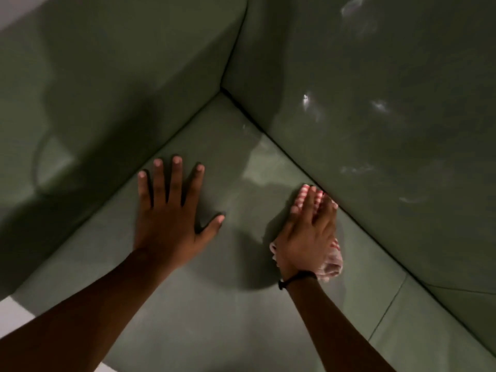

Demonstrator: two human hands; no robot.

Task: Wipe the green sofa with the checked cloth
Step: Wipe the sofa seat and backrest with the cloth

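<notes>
The green sofa (214,304) fills the view: seat cushion below, armrest at left, backrest at right, meeting in a corner at upper centre. My left hand (169,210) lies flat on the seat, fingers spread, holding nothing. My right hand (308,232) presses the red-and-white checked cloth (332,260) onto the seat, right beside the crease under the backrest. Most of the cloth is hidden under the palm; bits show at the fingertips and by the wrist, which wears a dark band.
A seam (389,310) divides this seat cushion from another at lower right. Pale floor (16,315) shows at lower left past the seat's front edge. Light patches glint on the backrest (375,108).
</notes>
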